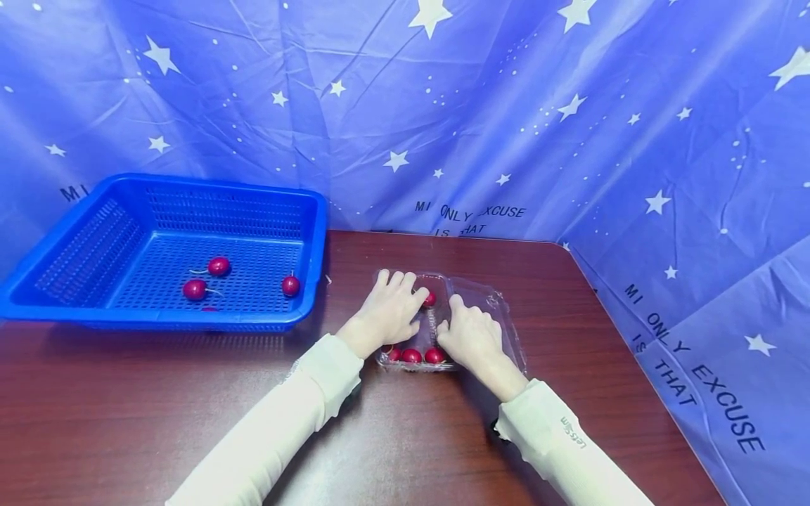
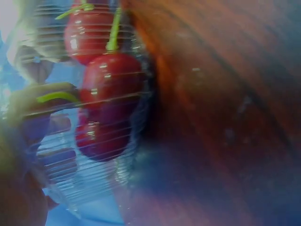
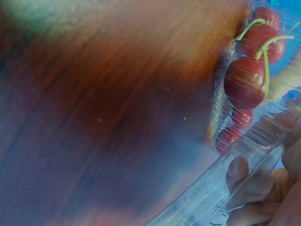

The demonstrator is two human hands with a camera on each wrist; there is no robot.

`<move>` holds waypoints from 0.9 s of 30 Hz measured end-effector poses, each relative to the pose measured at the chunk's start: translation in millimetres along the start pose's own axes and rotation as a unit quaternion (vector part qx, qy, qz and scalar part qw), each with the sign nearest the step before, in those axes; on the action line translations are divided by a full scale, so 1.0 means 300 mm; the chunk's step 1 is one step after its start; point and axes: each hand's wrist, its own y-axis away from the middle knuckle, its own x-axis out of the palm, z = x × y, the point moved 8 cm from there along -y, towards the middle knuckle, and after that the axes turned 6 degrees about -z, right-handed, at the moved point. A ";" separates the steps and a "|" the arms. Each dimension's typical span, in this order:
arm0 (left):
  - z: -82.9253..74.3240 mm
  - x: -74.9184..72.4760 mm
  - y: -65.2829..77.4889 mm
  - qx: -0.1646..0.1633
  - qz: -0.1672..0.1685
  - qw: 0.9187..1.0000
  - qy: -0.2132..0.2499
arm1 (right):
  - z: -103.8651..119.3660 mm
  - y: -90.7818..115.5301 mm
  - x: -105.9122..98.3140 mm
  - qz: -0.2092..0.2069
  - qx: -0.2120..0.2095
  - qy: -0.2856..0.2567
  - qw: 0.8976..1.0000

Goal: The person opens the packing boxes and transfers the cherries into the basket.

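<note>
A clear plastic clamshell box [image 1: 436, 325] lies on the table with its lid [image 1: 508, 320] folded out to the right. Red cherries [image 1: 411, 356] with green stems line its near side, and another cherry [image 1: 429, 299] sits toward the far side. Over the box's left part rests my left hand [image 1: 389, 313], fingers spread and loosely bent. At the hinge side, my right hand [image 1: 474, 337] grips the box's edge. Its curled fingers [image 3: 258, 188] show through the clear plastic in the right wrist view. In the left wrist view, the cherries [image 2: 113, 80] appear through the ribbed wall.
A blue perforated basket [image 1: 310, 232] stands at the left with several cherries [image 1: 194, 289] in it. The brown wooden table [image 1: 392, 450] ends at a blue curtain [image 1: 493, 84] with white stars, behind and to the right.
</note>
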 end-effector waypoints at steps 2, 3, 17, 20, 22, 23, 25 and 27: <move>-0.004 0.009 0.003 0.004 0.002 1.000 0.005 | -0.001 0.001 -0.001 0.000 0.001 0.001 1.000; -0.007 0.012 0.004 0.006 0.002 1.000 0.008 | -0.002 0.001 -0.001 0.000 0.002 0.001 1.000; -0.022 0.048 0.003 0.014 0.035 0.999 0.017 | -0.004 0.005 0.000 -0.001 0.005 -0.001 1.000; -0.024 0.050 0.002 0.015 0.036 0.999 0.021 | -0.004 0.005 -0.001 -0.001 0.005 -0.002 1.000; -0.025 0.051 0.001 0.014 0.035 0.999 0.028 | -0.005 0.005 -0.001 -0.001 0.006 -0.002 1.000; -0.024 0.051 0.001 0.012 0.034 0.999 0.031 | -0.004 0.005 -0.002 -0.002 0.005 -0.003 1.000; -0.020 0.052 0.001 0.004 0.031 0.999 0.036 | -0.003 0.003 -0.002 -0.003 0.004 -0.003 1.000; -0.018 0.053 0.003 -0.003 0.027 0.999 0.039 | -0.002 0.002 -0.001 -0.006 0.002 -0.005 1.000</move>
